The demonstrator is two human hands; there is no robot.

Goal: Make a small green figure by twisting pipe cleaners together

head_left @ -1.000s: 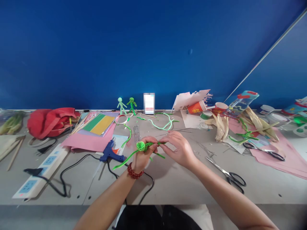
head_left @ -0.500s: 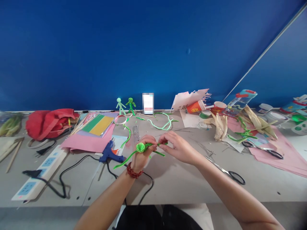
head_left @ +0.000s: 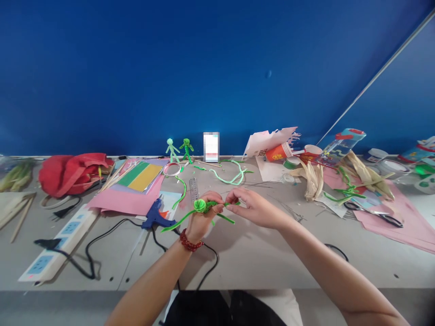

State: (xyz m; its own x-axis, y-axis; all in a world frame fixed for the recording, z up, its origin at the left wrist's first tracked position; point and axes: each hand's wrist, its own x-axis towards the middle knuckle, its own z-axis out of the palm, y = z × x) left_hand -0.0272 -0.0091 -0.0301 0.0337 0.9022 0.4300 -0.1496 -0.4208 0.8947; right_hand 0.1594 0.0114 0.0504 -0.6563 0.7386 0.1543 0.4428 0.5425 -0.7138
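Observation:
My left hand point(head_left: 201, 222), with a red bead bracelet at the wrist, is closed around a green pipe-cleaner figure point(head_left: 200, 206) whose coiled round end points up. Loose green tails trail down to the left and right of it. My right hand point(head_left: 255, 209) pinches the figure's right end between thumb and fingertips. Both hands hover just above the grey table point(head_left: 254, 258), near its middle. A metal ruler point(head_left: 193, 188) lies just behind my left hand.
A blue glue gun point(head_left: 154, 216) with a black cord lies left of my hands, beside a white power strip point(head_left: 56, 244). Pink and coloured paper point(head_left: 132, 190), a red cloth point(head_left: 73, 172), two green figures point(head_left: 179, 149), cups, corn husks point(head_left: 312, 181) and scissors point(head_left: 374, 213) crowd the table.
My right forearm has swung left over the nearer scissors, hiding most of them. My hands stay on the green figure, right fingers shifting slightly along it.

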